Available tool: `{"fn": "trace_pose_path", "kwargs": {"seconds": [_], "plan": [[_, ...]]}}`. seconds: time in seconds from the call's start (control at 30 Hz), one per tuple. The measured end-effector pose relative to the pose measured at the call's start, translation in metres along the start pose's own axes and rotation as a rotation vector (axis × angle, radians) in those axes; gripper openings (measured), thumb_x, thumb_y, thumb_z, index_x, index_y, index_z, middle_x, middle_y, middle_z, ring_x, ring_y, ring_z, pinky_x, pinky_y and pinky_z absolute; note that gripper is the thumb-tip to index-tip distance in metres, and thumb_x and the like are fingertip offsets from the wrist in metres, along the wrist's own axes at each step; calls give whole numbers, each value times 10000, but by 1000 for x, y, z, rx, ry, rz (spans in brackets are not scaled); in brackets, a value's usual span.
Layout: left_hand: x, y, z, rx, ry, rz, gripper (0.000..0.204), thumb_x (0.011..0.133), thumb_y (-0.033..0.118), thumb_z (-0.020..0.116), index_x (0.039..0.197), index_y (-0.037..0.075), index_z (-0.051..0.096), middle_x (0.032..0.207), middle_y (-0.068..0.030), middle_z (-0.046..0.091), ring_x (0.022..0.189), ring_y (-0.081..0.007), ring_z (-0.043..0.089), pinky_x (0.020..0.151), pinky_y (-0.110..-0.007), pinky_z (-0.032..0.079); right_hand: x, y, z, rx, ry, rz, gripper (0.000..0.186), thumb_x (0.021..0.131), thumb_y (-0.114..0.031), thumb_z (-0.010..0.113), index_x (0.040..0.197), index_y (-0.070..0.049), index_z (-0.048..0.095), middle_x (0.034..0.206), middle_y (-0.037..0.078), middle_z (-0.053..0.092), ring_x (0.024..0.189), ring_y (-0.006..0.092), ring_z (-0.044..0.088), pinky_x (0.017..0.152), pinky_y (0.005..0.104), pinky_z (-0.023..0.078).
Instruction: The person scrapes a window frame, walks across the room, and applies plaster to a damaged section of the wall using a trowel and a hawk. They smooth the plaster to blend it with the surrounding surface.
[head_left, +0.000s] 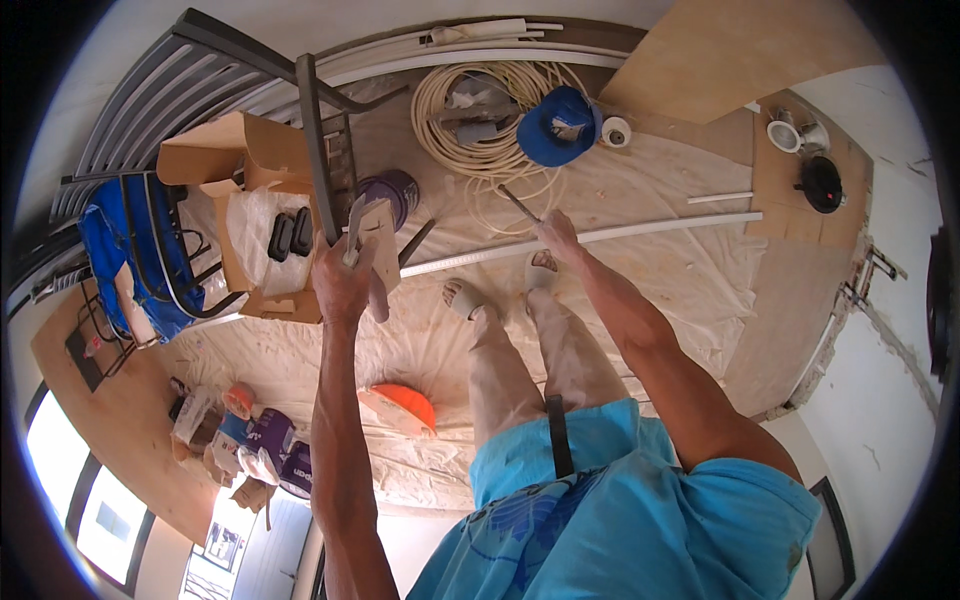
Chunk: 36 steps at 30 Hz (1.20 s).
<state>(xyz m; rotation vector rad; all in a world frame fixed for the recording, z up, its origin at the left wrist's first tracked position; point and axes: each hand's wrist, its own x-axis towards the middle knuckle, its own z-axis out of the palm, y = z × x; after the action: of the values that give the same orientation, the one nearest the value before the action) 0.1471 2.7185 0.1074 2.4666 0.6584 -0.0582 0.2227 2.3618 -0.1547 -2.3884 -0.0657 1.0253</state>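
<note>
My left hand (343, 280) is closed round the grip of a pale, flat board-like tool (378, 238), whose exact kind I cannot make out. That hand is beside the dark metal leg (318, 150) of a piece of slatted furniture. Behind the board, partly covered by it, stands a purple bucket (398, 195). Out to the right, my right hand (558, 234) is closed on a thin, dark, stick-like tool (518, 206), which points up and left toward a coil of cream cable (440, 120). The tool's tip is too small to name.
An open cardboard box (270, 305) with bubble wrap stands left of my left hand. A blue hat (560, 130) lies by the cable. A long white strip (670, 228) crosses the sheeted floor ahead of my feet. An orange half-round piece (405, 408) lies nearer, beside several bags (268, 440).
</note>
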Motion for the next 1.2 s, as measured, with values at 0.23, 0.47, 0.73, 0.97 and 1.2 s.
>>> {"fn": "trace_pose_path", "kwargs": {"seconds": [0.23,0.47,0.73,0.97,1.2], "plan": [[-2,1,-1,-3,-16,-46,320,850,270,742,985,-20,726,1013,-209,598,920,-402,623,786,-469,488,-23,-19,-32,744,-45,374,151,857,-64,549,778,-16,670,590,44,554,443,142,462,396,362,329],[2,6,-3,-35,-51,-66,310,843,234,751,1032,-11,732,1063,-221,616,943,-397,640,803,-462,507,14,50,-9,481,248,406,196,920,-125,573,770,-35,661,603,39,550,445,145,456,382,342,311],[3,8,-3,-53,-19,-5,298,864,198,750,1026,-49,716,1057,-212,638,931,-341,656,810,-429,511,99,172,46,223,291,240,157,969,-164,546,872,-97,650,651,16,547,484,146,485,399,322,324],[7,9,-5,-102,-74,-51,308,878,205,743,1040,-55,706,1054,-188,641,930,-316,654,810,-416,510,156,259,84,80,324,-166,132,981,-179,528,911,-123,625,676,-6,523,508,118,447,414,291,313],[-1,14,-9,-103,-94,-141,290,855,139,716,1101,-14,725,1100,-236,634,1007,-357,652,853,-431,516,165,203,70,572,177,34,118,965,-173,539,883,-113,599,664,0,511,508,129,432,431,320,310]]}}
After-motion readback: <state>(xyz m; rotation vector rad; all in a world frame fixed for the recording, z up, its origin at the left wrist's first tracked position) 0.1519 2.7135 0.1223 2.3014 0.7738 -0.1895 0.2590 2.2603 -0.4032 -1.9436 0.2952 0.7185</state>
